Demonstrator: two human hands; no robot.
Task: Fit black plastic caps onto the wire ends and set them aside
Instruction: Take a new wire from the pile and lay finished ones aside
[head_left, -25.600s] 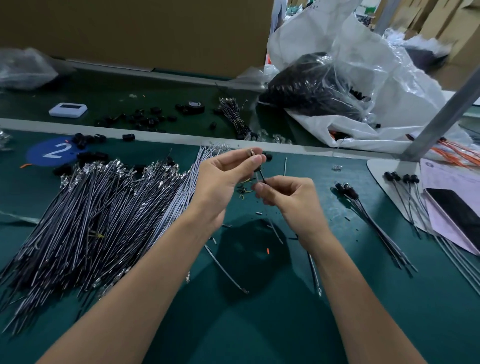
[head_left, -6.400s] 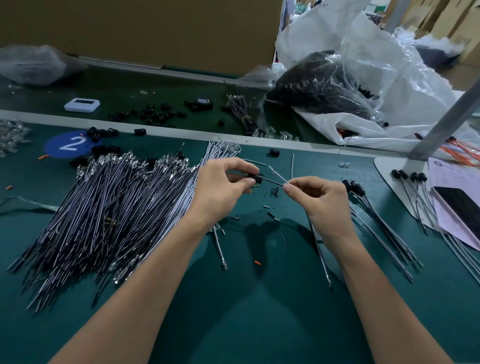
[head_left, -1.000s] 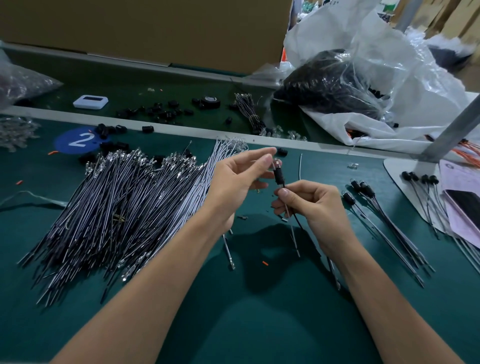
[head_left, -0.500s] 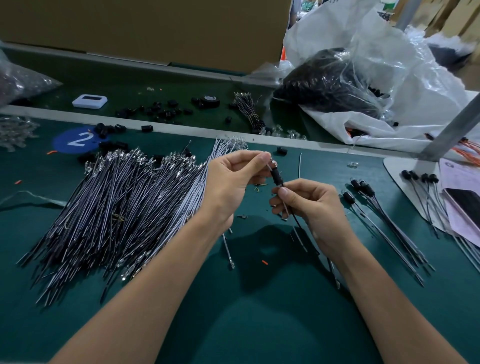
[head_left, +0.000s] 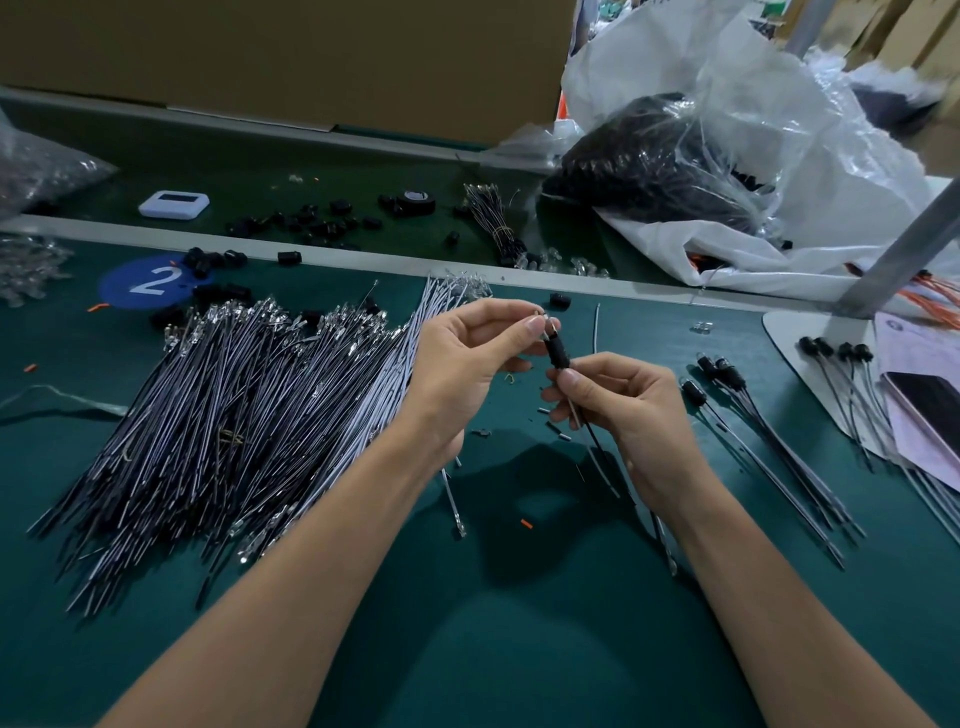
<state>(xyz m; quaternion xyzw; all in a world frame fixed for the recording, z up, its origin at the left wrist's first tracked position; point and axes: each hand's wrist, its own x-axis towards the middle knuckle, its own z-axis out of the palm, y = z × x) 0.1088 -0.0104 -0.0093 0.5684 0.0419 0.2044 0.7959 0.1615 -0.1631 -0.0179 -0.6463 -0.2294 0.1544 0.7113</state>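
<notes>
While aloft, right hand (head_left: 631, 410) round wire (head_left: 597, 452)

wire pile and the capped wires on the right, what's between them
Head view: the left hand and right hand, holding one black cap on a wire.

Item 1: we read a white numeral "2" on a round blue label (head_left: 148, 282), stuck flat on the green mat (head_left: 519, 649), left of the frame, above mid-height. Item 2: we noted printing and a round mark on a pale paper sheet (head_left: 919, 348) at the right edge, too blurred for us to read.
</notes>
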